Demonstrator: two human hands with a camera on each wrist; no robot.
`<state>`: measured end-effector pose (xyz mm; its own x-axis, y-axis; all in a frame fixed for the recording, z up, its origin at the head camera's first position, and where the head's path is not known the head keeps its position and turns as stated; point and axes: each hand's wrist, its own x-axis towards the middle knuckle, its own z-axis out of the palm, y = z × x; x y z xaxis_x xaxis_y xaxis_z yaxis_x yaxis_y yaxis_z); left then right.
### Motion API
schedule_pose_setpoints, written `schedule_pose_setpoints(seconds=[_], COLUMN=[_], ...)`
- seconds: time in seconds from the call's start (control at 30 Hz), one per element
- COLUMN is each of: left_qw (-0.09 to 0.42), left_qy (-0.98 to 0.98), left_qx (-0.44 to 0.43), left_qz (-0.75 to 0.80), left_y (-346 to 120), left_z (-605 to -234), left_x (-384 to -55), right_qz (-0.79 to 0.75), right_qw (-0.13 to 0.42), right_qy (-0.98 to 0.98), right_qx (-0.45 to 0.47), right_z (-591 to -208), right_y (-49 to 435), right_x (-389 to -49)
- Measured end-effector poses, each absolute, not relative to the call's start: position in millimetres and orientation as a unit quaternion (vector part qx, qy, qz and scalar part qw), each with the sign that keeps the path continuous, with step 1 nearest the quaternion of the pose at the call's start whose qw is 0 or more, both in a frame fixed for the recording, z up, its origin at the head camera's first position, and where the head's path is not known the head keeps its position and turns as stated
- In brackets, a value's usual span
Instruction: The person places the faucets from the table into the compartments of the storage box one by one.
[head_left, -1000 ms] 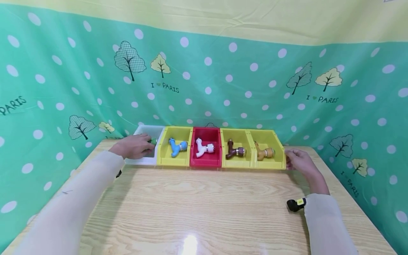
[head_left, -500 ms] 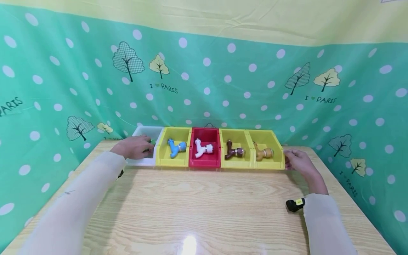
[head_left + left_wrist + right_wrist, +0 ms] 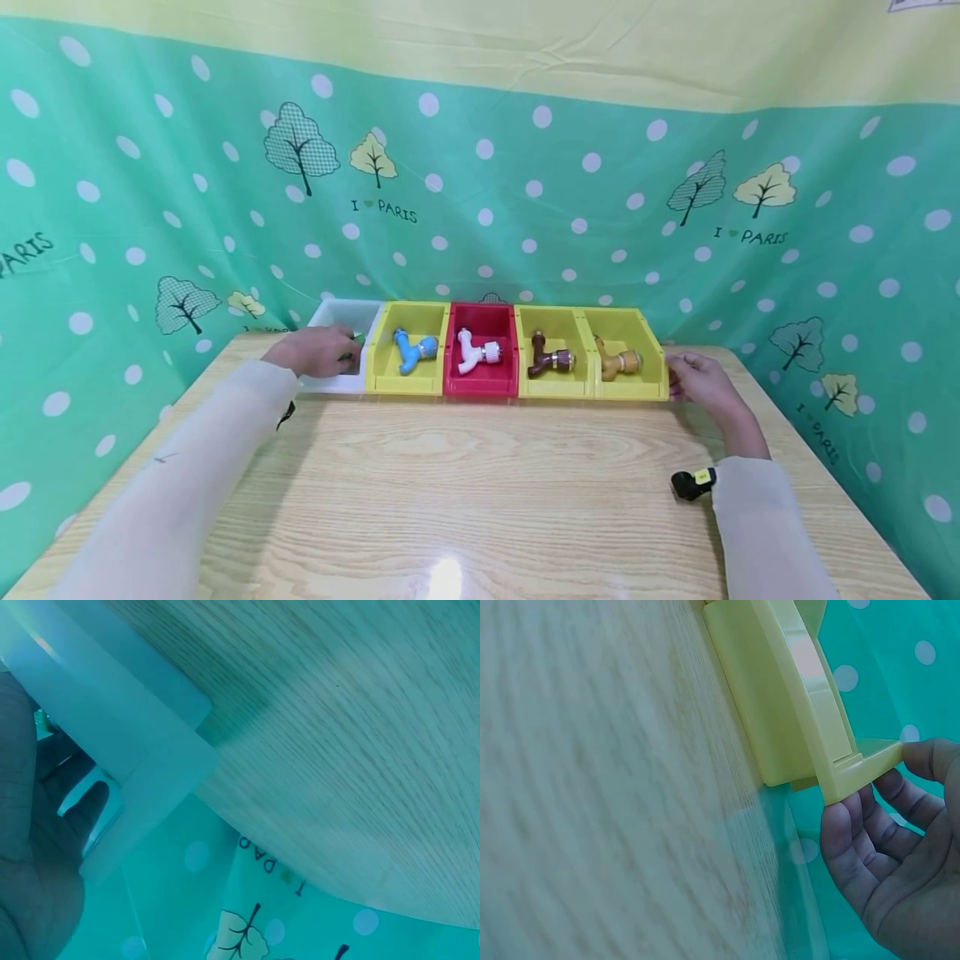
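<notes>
Inside the white bin (image 3: 347, 312), at the left end of the row, my left hand (image 3: 317, 351) curls its fingers around a green tap (image 3: 359, 339), mostly hidden by the hand. The left wrist view shows the thumb side of that hand dark against the bin's pale wall (image 3: 112, 705). At the other end, my right hand (image 3: 707, 385) holds the outer side wall of the end yellow bin (image 3: 637, 389), thumb at the rim and fingertips against the side. That bin holds an orange-brown tap (image 3: 622, 362).
Between the hands, a blue tap (image 3: 406, 354) lies in a yellow bin (image 3: 405, 384), a white tap (image 3: 468, 355) in the red bin (image 3: 482, 387), and a dark brown tap (image 3: 562, 361) in another yellow bin (image 3: 557, 388). The wooden table (image 3: 480, 475) extends in front; a patterned green curtain (image 3: 487, 192) hangs behind.
My left hand's fingers have drawn in a little more around the green tap, still inside the white bin. The right hand keeps its place; the head view has shifted slightly.
</notes>
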<state>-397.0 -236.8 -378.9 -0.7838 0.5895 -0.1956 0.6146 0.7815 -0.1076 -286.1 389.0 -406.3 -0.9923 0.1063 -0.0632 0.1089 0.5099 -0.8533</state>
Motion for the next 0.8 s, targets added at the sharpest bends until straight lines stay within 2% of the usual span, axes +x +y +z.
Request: schedule_pose_setpoints(seconds=[0.53, 0.8], left_qw=[0.113, 0.078], left_qy=[0.944, 0.954], left_qx=[0.308, 0.288], left_qz=[-0.035, 0.021], left_y=[-231, -233], left_z=[-369, -357], left_x=[-397, -391], right_qz=[-0.488, -0.484], right_qw=[0.007, 0.010], right_qy=[0.870, 0.871], right_qx=[0.069, 0.081], right_z=[-406, -403], right_y=[391, 388], right_x=[-288, -286])
